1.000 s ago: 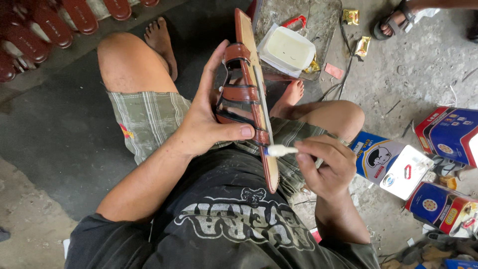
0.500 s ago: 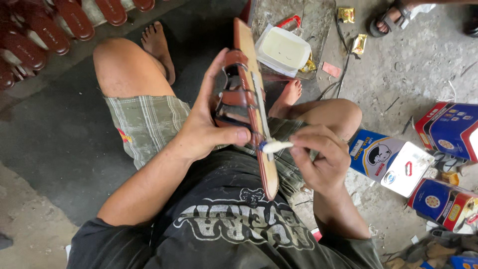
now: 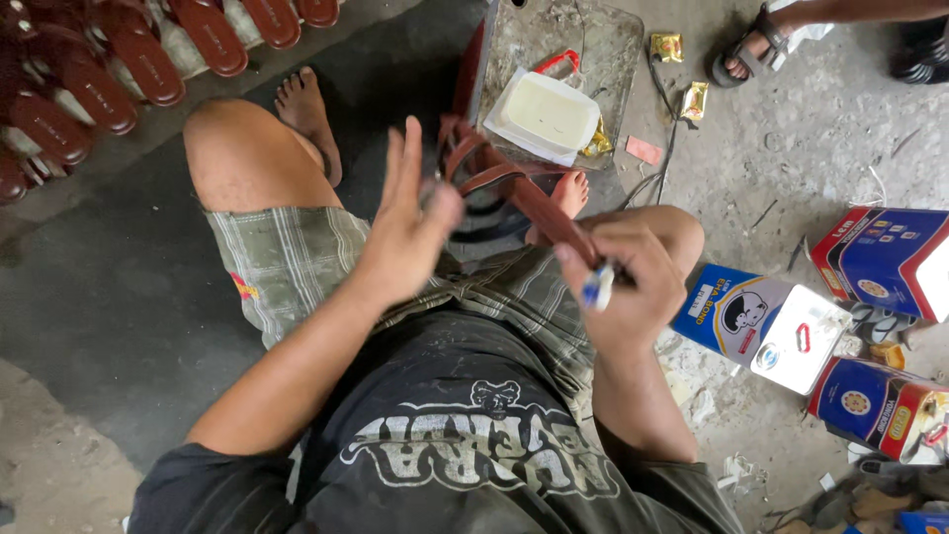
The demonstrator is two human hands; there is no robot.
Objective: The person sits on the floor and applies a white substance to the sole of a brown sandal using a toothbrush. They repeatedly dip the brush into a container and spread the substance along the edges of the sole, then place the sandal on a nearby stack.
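My right hand point(image 3: 633, 282) is closed around a small white brush point(image 3: 597, 289) and also pinches the near end of the brown strapped sandal point(image 3: 514, 193), which hangs over my lap between my knees. My left hand point(image 3: 410, 222) is spread, fingers apart, just beside the straps, gripping nothing. A tub of pale glue point(image 3: 546, 114) sits on the floor beyond my foot, blue cans point(image 3: 885, 262) to my right.

The left hand point(image 3: 410, 222) is in the middle of the frame, open, fingers spread and pointing up. The right hand point(image 3: 633, 282) is just right of it, curled shut.
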